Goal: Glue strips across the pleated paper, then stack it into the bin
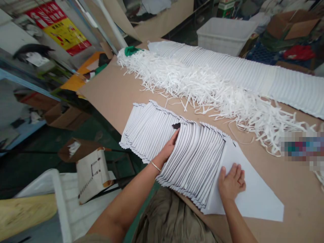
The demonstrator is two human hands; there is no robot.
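A row of overlapping white paper pieces (192,158) with dark edges lies along the near side of the table. Into a gap in this row reaches my left hand (169,147), its visible fingers stretched out along the bowed section on its right; some fingers are hidden by the paper. A small dark patch (176,126) shows just beyond those fingertips. My right hand (231,180) rests open on the broad white face of the end piece (258,199), its fingers slightly bent. The bowed section stands between my two hands.
Behind the row, a long heap of thin white strips (192,81) crosses the brown tabletop (108,91). Another long row of white pieces (243,71) lies along the far edge. A white plastic tub (222,33) stands beyond, and a stool (93,175) is at lower left.
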